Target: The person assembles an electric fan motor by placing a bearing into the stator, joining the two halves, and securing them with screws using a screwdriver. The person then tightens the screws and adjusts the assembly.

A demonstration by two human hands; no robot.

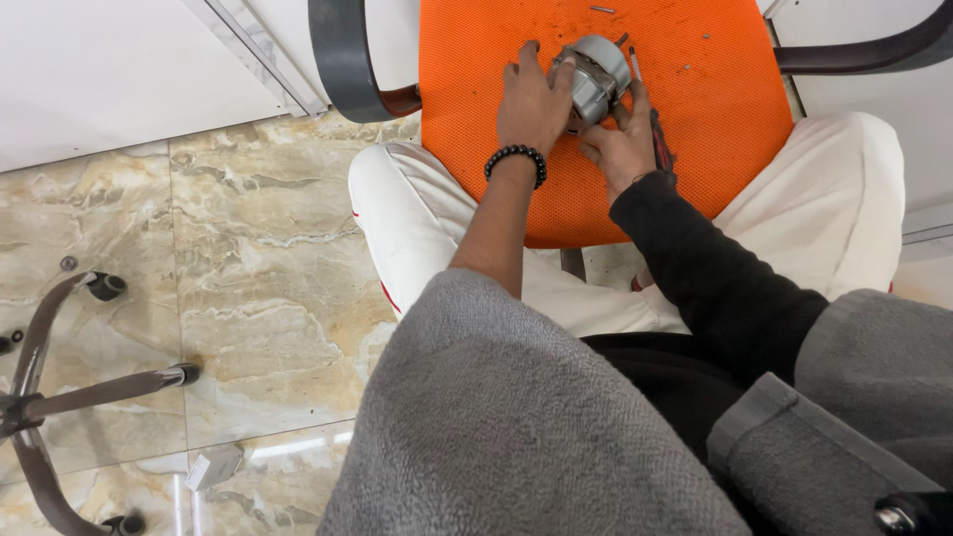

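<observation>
The small grey metal motor housing [594, 77] lies on the orange mesh chair seat [695, 129], straight ahead of the person and toward the far edge of the seat, and both hands meet on it from the near side. The left hand [534, 101] comes at it from the left, palm down, fingers curled over its left flank and top. The right hand [620, 147] sits just below and to the right, fingers bent up against its lower right edge, so the part is pinched between the two rather than gripped by one. Neither hand is clearly nearer; both touch it. Its long axis appears to tilt from lower left to upper right, though the hands cover too much to be sure. It looks rounded and drum-like, dull silver, with a darker recess on the face turned toward the camera. A slim dark-handled tool [657, 139] lies on the seat just beside the right hand, and a few small screws [603, 9] are scattered farther back.
</observation>
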